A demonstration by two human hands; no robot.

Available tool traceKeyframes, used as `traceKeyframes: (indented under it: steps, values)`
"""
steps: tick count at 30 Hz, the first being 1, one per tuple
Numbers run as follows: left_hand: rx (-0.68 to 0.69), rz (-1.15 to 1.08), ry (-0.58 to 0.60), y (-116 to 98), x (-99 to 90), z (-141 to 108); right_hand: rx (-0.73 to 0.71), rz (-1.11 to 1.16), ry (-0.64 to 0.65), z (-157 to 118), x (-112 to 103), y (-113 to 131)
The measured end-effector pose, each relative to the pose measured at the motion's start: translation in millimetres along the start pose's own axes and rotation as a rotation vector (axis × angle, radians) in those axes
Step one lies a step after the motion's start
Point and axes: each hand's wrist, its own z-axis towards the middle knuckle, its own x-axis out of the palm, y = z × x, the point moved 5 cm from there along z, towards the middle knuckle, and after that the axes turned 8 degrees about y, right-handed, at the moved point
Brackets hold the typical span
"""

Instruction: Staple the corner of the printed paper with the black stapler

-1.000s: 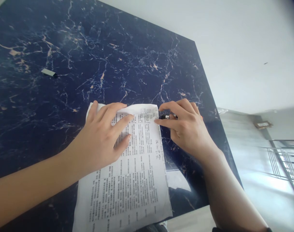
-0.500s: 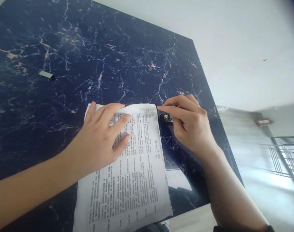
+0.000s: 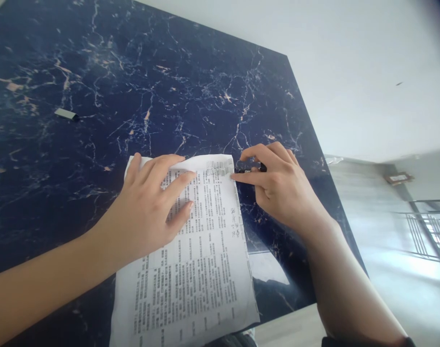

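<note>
A stack of printed sheets (image 3: 208,274) lies near the front edge of the table, its top edge curling up slightly. Handwriting and a barcode-like patch mark its right side. My left hand (image 3: 151,202) rests on the upper part of the pages, fingers spread. At the pages' upper right edge, my right hand (image 3: 281,183) touches the margin with one stretched fingertip. Its other fingers are bent and apart, over the table. Partly hidden beneath them is a small dark object (image 3: 263,167) with a shiny part; its kind is unclear.
The dark blue marble-patterned table (image 3: 191,91) extends far back and left. A small pale block with a dark end (image 3: 66,114) sits at the left. Beyond the right table edge are a pale floor and a metal railing (image 3: 427,236).
My right hand has shifted its fingers: one fingertip now touches the pages lower down, and the others spread over the dark object, covering more of it. My left hand stays put.
</note>
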Motion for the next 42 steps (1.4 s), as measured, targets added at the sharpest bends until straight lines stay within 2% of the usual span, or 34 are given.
traceKeyframes:
  steps: [8,13,16,19,22,24,27,30,42]
  values:
    - [-0.008,-0.012,0.005,-0.4,-1.1,0.3,0.008,0.059,-0.035,0.7,-1.6,-0.3]
    - [-0.017,-0.037,-0.02,-0.1,-4.7,0.0,0.073,0.162,-0.127,0.6,-4.6,-3.2]
    - [-0.01,-0.057,-0.092,-1.2,-11.8,-0.5,0.12,0.241,-0.153,0.9,-6.9,-4.4]
    - [0.007,-0.097,-0.211,-3.6,-21.9,-1.9,0.159,0.332,-0.185,0.0,-12.6,-4.7]
    - [0.027,-0.103,-0.36,-7.1,-32.2,-4.7,0.19,0.5,-0.247,-3.7,-21.6,-6.4]
    - [0.001,-0.096,-0.403,-7.4,-35.4,-5.3,0.195,0.618,-0.282,-6.9,-27.1,-7.3]
    - [-0.048,-0.108,-0.395,-4.8,-35.7,-3.9,0.223,0.716,-0.249,-9.8,-30.0,-7.9]
    - [-0.02,-0.124,-0.422,-4.0,-36.7,-3.4,0.248,0.745,-0.199,-10.3,-28.6,-7.4]
    - [0.017,-0.125,-0.404,-5.9,-36.5,-3.9,0.224,0.662,-0.171,-8.5,-19.8,-2.6]
